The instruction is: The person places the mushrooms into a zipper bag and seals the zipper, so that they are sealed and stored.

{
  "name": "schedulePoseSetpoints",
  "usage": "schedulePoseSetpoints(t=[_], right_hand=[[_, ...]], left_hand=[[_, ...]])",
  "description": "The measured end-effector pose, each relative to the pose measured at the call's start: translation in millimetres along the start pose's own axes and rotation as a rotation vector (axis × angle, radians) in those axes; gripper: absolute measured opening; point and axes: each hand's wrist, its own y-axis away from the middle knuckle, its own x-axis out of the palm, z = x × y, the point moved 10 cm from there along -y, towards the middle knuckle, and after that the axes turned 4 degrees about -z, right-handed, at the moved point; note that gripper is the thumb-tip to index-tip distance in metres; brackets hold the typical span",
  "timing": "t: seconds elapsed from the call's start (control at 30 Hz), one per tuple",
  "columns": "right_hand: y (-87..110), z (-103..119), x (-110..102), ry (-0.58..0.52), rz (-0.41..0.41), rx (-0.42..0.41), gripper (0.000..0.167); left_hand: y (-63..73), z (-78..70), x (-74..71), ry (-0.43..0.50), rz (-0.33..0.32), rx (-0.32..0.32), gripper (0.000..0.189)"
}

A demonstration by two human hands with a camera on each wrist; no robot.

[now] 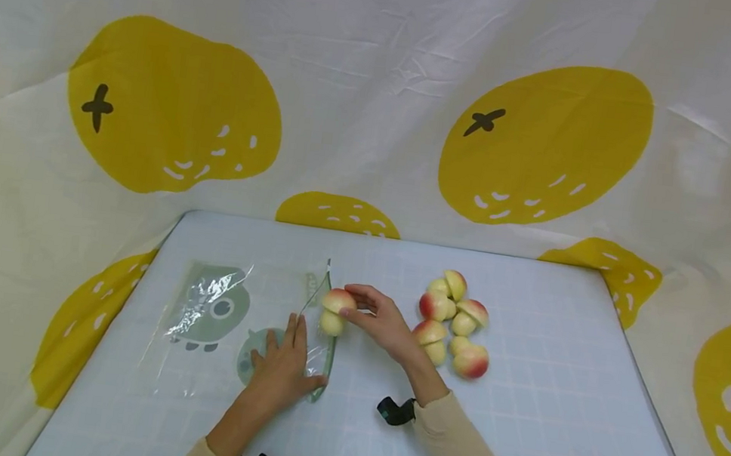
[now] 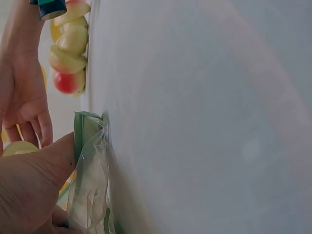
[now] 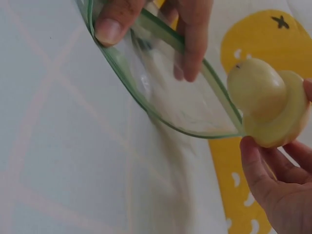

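A clear zip bag (image 1: 330,361) with green edging and green monster prints lies flat on the left half of the table, its mouth facing right. My left hand (image 1: 279,373) rests on it with straight, spread fingers. In the right wrist view, its thumb and fingers hold the two green lips (image 3: 190,132) apart. My right hand (image 1: 388,326) pinches a toy mushroom (image 1: 332,323) with a cream stem and a reddish cap, right at the mouth's far part. In the right wrist view, the mushroom's cap touches the corner of the lips.
Several similar toy mushrooms (image 1: 469,317) lie in a cluster to the right of my right hand. A pale checked cloth covers the table (image 1: 552,433). Behind it hangs a white curtain (image 1: 364,129) with yellow fruit prints.
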Motion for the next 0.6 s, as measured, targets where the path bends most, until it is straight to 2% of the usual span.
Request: schedulePoseSetpoints(t=[0.1,0.27,0.43,0.6], right_hand=[[-4.9,-11,7,0.011,0.018,0.022,0.05],[-11.2,-31,17,0.034,0.025,0.014,0.05],[-14.3,-39,18,0.084,-0.042,0.007,0.046],[-17.2,-44,18,0.187,-0.122,0.035,0.046]], left_hand=[[-0.2,0.2,0.4,0.003,-0.006,0.003,0.12],[0.5,-0.2,-1.2,-0.015,-0.042,0.016,0.12],[2.6,-2.6,-4.8,-0.048,-0.09,0.023,0.121],[4.7,-4.2,-8.5,-0.103,-0.126,0.029,0.12]])
